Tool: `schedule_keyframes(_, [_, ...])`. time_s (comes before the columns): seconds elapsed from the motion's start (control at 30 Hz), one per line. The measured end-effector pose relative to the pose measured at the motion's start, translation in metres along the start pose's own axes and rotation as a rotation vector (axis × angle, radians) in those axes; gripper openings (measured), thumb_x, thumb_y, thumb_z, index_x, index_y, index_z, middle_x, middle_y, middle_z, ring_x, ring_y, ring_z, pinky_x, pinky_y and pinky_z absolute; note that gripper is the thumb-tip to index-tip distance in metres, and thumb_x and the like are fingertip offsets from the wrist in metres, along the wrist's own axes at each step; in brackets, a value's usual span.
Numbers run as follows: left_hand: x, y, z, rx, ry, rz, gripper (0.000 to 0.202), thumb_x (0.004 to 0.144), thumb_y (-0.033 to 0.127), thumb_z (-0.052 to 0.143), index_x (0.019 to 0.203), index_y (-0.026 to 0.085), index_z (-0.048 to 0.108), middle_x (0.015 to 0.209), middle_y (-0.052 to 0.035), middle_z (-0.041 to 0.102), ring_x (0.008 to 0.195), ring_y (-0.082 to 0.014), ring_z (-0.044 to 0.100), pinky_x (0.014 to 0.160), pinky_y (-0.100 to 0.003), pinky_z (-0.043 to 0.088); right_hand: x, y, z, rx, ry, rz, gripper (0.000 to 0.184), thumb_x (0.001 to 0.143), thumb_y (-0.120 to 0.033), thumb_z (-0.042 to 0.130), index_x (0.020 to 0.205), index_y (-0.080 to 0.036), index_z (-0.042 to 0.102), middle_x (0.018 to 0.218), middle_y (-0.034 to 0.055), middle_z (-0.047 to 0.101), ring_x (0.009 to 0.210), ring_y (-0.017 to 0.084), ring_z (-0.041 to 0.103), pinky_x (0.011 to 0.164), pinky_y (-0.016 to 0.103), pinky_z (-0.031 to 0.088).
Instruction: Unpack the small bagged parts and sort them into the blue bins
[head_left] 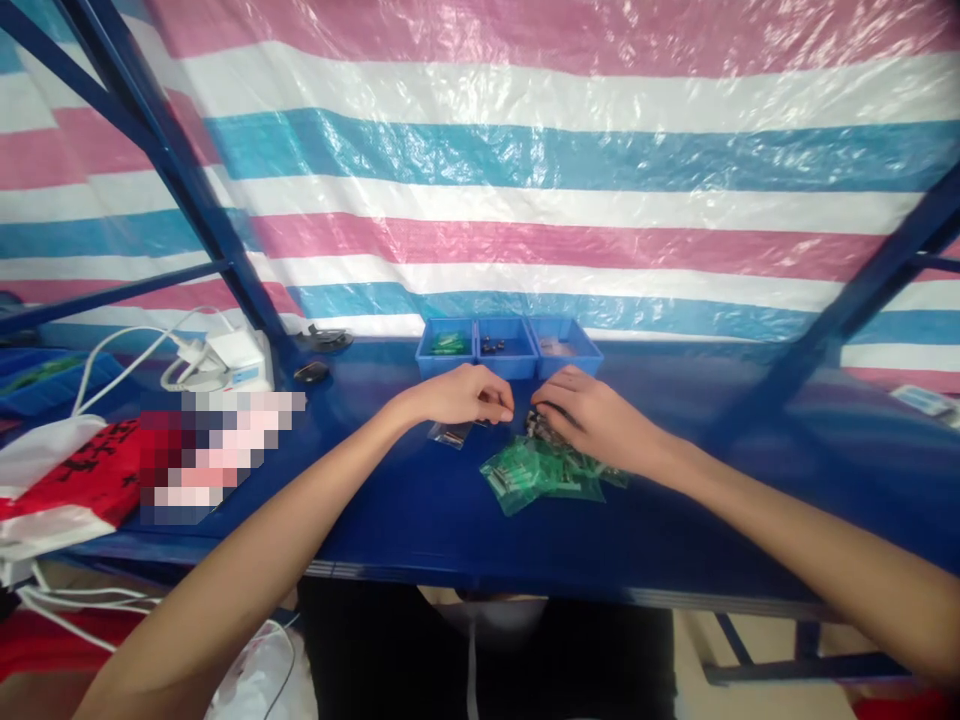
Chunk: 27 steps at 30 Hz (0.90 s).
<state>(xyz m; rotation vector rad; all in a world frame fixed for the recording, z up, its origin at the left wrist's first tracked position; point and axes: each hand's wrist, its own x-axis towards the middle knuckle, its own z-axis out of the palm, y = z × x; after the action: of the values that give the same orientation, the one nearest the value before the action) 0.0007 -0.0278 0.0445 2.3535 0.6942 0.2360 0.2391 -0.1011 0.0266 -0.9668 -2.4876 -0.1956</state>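
My left hand (465,395) rests on the blue table (420,510) with its fingers curled into a pinch; what it pinches is too small to make out. A small clear plastic bag (450,434) lies just under it. My right hand (592,415) is closed, fingers bent down over the top of a pile of green circuit boards in clear bags (540,472). The two hands almost touch at their fingertips.
Three small blue bins (508,346) stand in a row just behind the hands, holding green parts, dark small parts and brownish parts. A white power strip with cables (225,360) and a red-and-white cloth (67,470) lie at the left. Blue frame posts (172,160) rise on both sides.
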Motion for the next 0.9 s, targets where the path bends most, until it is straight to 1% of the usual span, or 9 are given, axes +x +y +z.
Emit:
schedule_keyframes(0.13, [0.000,0.006,0.005,0.010,0.130,0.086,0.014,0.089,0.028,0.069,0.093,0.019,0.078,0.079,-0.0024,0.075,0.068,-0.0124,0.065,0.062,-0.023,0.044,-0.002,0.004,0.002,0.016,0.052,0.043,0.025,0.101,-0.020,0.046,0.103,-0.017,0.071,0.096,0.0114,0.074,0.094,0.028,0.066,0.085,0.044,0.050])
schedule_keyframes(0.23, [0.002,0.010,0.011,-0.028,0.237,0.150,0.013,0.089,0.026,0.069,0.095,0.020,0.079,0.085,-0.0030,0.076,0.075,-0.0138,0.067,0.067,-0.024,0.047,-0.002,0.006,0.001,0.096,0.090,0.141,0.022,0.098,-0.020,0.052,0.104,-0.019,0.073,0.099,0.0091,0.076,0.095,0.027,0.067,0.082,0.041,0.051])
schedule_keyframes(0.3, [0.004,0.012,0.015,-0.029,0.297,0.192,0.013,0.090,0.025,0.068,0.096,0.021,0.079,0.089,-0.0028,0.077,0.077,-0.0137,0.067,0.070,-0.025,0.047,-0.001,0.005,0.000,0.195,0.096,0.242,0.020,0.096,-0.022,0.056,0.103,-0.021,0.075,0.098,0.0061,0.077,0.086,0.024,0.068,0.074,0.036,0.051])
schedule_keyframes(0.37, [0.005,0.012,0.020,-0.013,0.339,0.219,0.013,0.090,0.025,0.068,0.098,0.022,0.078,0.089,-0.0024,0.077,0.075,-0.0129,0.067,0.069,-0.026,0.047,0.001,0.004,0.000,0.291,0.100,0.331,0.019,0.095,-0.026,0.059,0.099,-0.023,0.077,0.092,0.0036,0.078,0.072,0.020,0.065,0.063,0.033,0.048])
schedule_keyframes(0.43, [0.006,0.012,0.023,-0.014,0.365,0.225,0.012,0.090,0.023,0.068,0.099,0.021,0.075,0.087,-0.0018,0.076,0.074,-0.0124,0.066,0.069,-0.026,0.047,0.002,0.003,-0.001,0.344,0.117,0.379,0.018,0.094,-0.032,0.062,0.095,-0.023,0.078,0.083,0.0025,0.077,0.062,0.018,0.060,0.057,0.032,0.044])
schedule_keyframes(0.53, [0.007,0.012,0.026,-0.043,0.389,0.219,0.011,0.089,0.024,0.068,0.099,0.020,0.067,0.084,-0.0006,0.074,0.074,-0.0124,0.067,0.070,-0.026,0.048,0.002,0.003,0.000,0.355,0.145,0.389,0.020,0.092,-0.039,0.064,0.092,-0.024,0.078,0.078,0.0027,0.075,0.063,0.019,0.061,0.057,0.033,0.044])
schedule_keyframes(0.7, [0.007,0.012,0.029,-0.058,0.409,0.231,0.008,0.091,0.024,0.065,0.097,0.019,0.063,0.085,0.0001,0.073,0.076,-0.0118,0.066,0.072,-0.026,0.048,0.000,0.004,0.005,0.345,0.154,0.380,0.021,0.091,-0.043,0.066,0.093,-0.024,0.076,0.085,0.0039,0.077,0.069,0.021,0.065,0.061,0.034,0.047])
schedule_keyframes(0.8, [0.007,0.015,0.031,-0.047,0.412,0.250,0.007,0.094,0.025,0.061,0.097,0.019,0.064,0.085,0.0006,0.072,0.076,-0.0111,0.065,0.071,-0.025,0.047,0.000,0.003,0.006,0.336,0.144,0.363,0.021,0.092,-0.043,0.065,0.091,-0.025,0.075,0.087,0.0036,0.077,0.071,0.021,0.064,0.063,0.034,0.047])
schedule_keyframes(0.9, [0.007,0.017,0.032,-0.026,0.438,0.268,0.009,0.096,0.025,0.059,0.096,0.019,0.065,0.084,0.0009,0.071,0.076,-0.0110,0.064,0.070,-0.025,0.046,0.001,0.002,0.006,0.356,0.144,0.392,0.022,0.093,-0.043,0.064,0.090,-0.024,0.075,0.086,0.0037,0.076,0.069,0.019,0.062,0.062,0.033,0.044])
